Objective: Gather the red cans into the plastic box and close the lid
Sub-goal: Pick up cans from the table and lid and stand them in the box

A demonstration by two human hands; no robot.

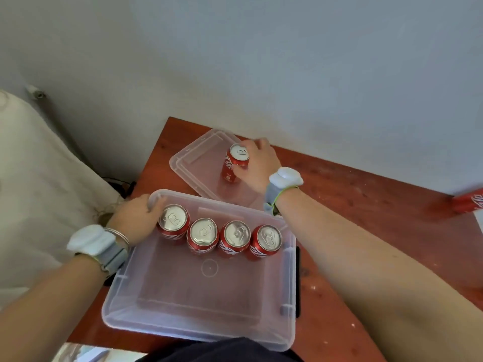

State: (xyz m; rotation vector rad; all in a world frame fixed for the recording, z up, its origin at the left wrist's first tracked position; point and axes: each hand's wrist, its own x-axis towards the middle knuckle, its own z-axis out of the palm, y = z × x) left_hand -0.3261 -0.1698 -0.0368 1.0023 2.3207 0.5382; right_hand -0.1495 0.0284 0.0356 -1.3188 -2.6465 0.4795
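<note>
A clear plastic box (198,317) sits open on the red table, near me. Several red cans (203,235) stand upright in a row along its far wall. My left hand (136,218) grips the box's far left corner rim, beside the leftmost can (172,222). Behind the box the clear lid (193,158) lies flat on the table. Another red can (234,163) is upright over the lid, and my right hand (257,164) is closed around its right side. One more red can (467,201) lies on its side at the right edge of the view.
The red wooden table (352,205) stands against a pale wall. A white cloth-covered shape (34,178) lies left of the table. A dark flat object (298,280) shows under the box's right side. Both wrists wear white bands.
</note>
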